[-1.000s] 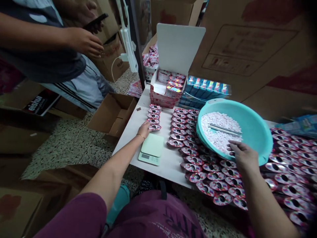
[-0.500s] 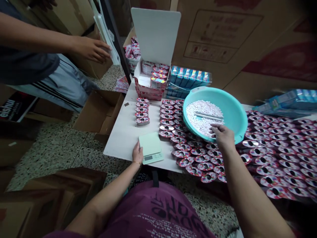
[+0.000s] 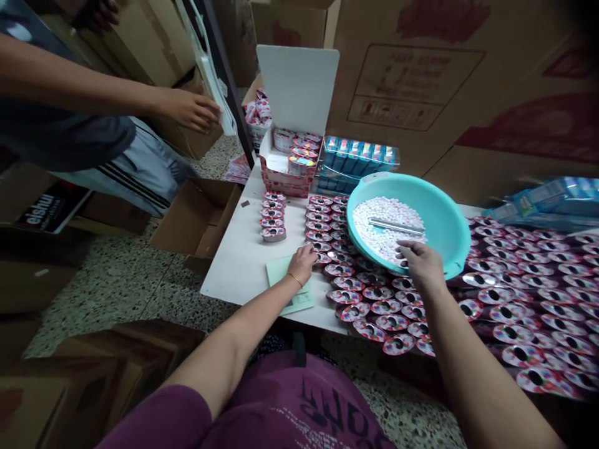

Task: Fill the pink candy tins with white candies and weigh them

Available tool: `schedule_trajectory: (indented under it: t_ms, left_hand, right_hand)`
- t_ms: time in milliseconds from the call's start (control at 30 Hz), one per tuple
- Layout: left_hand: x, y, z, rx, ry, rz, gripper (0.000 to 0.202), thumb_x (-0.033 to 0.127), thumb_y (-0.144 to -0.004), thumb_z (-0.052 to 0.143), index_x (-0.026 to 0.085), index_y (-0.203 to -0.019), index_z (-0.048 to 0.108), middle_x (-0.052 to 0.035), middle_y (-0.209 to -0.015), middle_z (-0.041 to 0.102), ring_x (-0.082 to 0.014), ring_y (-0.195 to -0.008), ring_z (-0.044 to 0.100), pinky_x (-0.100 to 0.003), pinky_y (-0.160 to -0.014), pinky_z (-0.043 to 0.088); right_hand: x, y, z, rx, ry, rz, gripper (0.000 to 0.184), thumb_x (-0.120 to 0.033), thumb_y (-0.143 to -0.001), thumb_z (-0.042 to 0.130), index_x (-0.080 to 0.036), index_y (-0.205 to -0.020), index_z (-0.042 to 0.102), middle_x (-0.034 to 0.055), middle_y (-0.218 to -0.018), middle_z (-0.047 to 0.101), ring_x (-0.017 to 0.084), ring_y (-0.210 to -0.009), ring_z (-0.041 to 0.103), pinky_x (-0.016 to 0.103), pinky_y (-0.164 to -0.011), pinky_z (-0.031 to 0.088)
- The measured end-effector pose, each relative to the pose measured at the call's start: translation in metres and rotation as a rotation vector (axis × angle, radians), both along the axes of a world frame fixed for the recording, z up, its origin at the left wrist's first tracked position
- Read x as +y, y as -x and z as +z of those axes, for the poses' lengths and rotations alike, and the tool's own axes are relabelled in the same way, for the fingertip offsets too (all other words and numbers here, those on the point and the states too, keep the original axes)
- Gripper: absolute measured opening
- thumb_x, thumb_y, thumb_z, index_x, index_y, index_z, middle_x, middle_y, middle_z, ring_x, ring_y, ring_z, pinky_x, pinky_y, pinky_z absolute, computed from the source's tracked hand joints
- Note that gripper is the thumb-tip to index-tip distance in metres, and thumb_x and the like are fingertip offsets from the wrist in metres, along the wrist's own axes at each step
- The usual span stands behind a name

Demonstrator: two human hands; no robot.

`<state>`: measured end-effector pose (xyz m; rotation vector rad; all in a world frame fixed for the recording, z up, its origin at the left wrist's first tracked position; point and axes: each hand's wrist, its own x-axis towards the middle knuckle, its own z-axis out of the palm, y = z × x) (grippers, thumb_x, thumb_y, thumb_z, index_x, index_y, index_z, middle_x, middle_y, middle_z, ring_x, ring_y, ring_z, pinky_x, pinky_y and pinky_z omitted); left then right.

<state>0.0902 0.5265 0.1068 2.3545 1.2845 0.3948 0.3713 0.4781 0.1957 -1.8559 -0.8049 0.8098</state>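
Large cardboard cartons [image 3: 412, 93] stand behind the far edge of our white table [image 3: 234, 268], and speckled floor shows past its left edge. Our left hand [image 3: 303, 265] reaches over the pale green scale [image 3: 276, 269], which lies near the table's near edge, toward its near left corner. Its fingers are bent, with the tips at the closest oval-topped pack in the leftmost row of the main block of packs [image 3: 349, 284]; we cannot tell whether they grip it. That block covers the table's middle down to the near edge, each top showing a dark round hole, and more packs spread to the right. One short separate row [image 3: 272, 218] sits near the left edge, just in front of an open display box [image 3: 285, 184] whose lid stands up at the far left corner. Blue boxes [image 3: 360, 159] in clear wrap rest beside it along the far edge. Our right hand [image 3: 422, 260] hangs over the near rim of the turquoise basin [image 3: 442, 234], fingers partly bent beside the white pellets [image 3: 374, 238]; whether they pinch any, we cannot tell. A silvery rod [image 3: 397, 226] lies across the pellets. Beyond the left edge, we see a co-worker's hand [image 3: 194, 111] above an open carton [image 3: 199, 221].
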Motion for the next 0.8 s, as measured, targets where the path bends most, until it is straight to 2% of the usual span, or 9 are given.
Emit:
schedule_trajectory:
  t_ms: [133,200,333,467,567,667,800]
  left_hand:
    - [-0.002,0.007,0.003,0.060,-0.019,-0.082,0.020,0.017,-0.079,0.052,0.021,-0.098,0.057,-0.0102,-0.112,0.048,-0.0222,-0.100,0.046,-0.039,-0.083,0.042]
    - [-0.003,0.008,0.005,0.133,-0.036,-0.063,0.024,0.018,-0.075,0.057,0.024,-0.099,0.056,-0.0096,-0.115,0.047,-0.0248,-0.102,0.044,-0.041,-0.081,0.042]
    - [0.002,0.004,0.003,0.204,-0.064,0.022,0.026,0.014,-0.080,0.048,0.027,-0.101,0.056,-0.0069,-0.117,0.048,-0.0238,-0.101,0.043,-0.039,-0.077,0.043]
    - [0.006,0.003,-0.007,0.181,-0.082,-0.068,0.031,0.008,-0.078,0.042,0.025,-0.098,0.058,-0.0061,-0.114,0.051,-0.0205,-0.094,0.047,-0.035,-0.078,0.044]
    - [0.008,0.004,-0.010,0.127,-0.083,-0.101,0.029,0.007,-0.076,0.042,0.024,-0.088,0.062,-0.0069,-0.113,0.052,-0.0221,-0.094,0.047,-0.037,-0.080,0.044]
    - [0.010,0.005,-0.001,0.014,-0.098,-0.094,0.030,0.010,-0.078,0.039,0.026,-0.087,0.062,-0.0068,-0.115,0.052,-0.0239,-0.094,0.047,-0.039,-0.080,0.045]
    - [0.007,0.029,0.027,-0.089,-0.145,-0.125,0.022,0.019,-0.078,0.043,0.026,-0.086,0.062,-0.0053,-0.107,0.055,-0.0236,-0.091,0.048,-0.039,-0.082,0.045]
  right_hand:
    - [0.000,0.003,0.004,-0.025,0.008,0.002,0.027,-0.029,-0.059,0.058,-0.013,-0.081,0.062,0.0010,-0.062,0.057,0.008,-0.051,0.050,0.017,-0.041,0.039]
    - [0.000,0.004,0.004,-0.023,0.003,0.004,0.028,-0.031,-0.059,0.059,-0.013,-0.081,0.062,0.0016,-0.063,0.058,0.009,-0.052,0.051,0.018,-0.041,0.040]
    - [0.002,0.004,0.001,-0.021,0.003,-0.001,0.030,-0.032,-0.059,0.058,-0.012,-0.082,0.062,0.0026,-0.065,0.058,0.009,-0.052,0.051,0.018,-0.041,0.039]
    - [0.006,0.007,0.003,-0.038,0.008,-0.013,0.027,-0.029,-0.060,0.056,-0.013,-0.080,0.061,0.0014,-0.061,0.057,0.009,-0.050,0.050,0.018,-0.039,0.039]
    - [0.008,0.010,0.008,-0.017,0.032,0.001,0.020,-0.024,-0.061,0.052,-0.014,-0.077,0.060,-0.0006,-0.056,0.055,0.009,-0.049,0.049,0.017,-0.039,0.037]
    - [0.011,0.008,0.009,-0.036,0.037,-0.013,0.016,-0.019,-0.062,0.051,-0.016,-0.075,0.060,-0.0017,-0.055,0.054,0.009,-0.049,0.050,0.017,-0.040,0.039]
    - [0.014,0.002,0.004,-0.045,0.036,-0.037,0.017,-0.017,-0.065,0.049,-0.018,-0.076,0.061,-0.0027,-0.054,0.054,0.009,-0.050,0.051,0.018,-0.042,0.041]
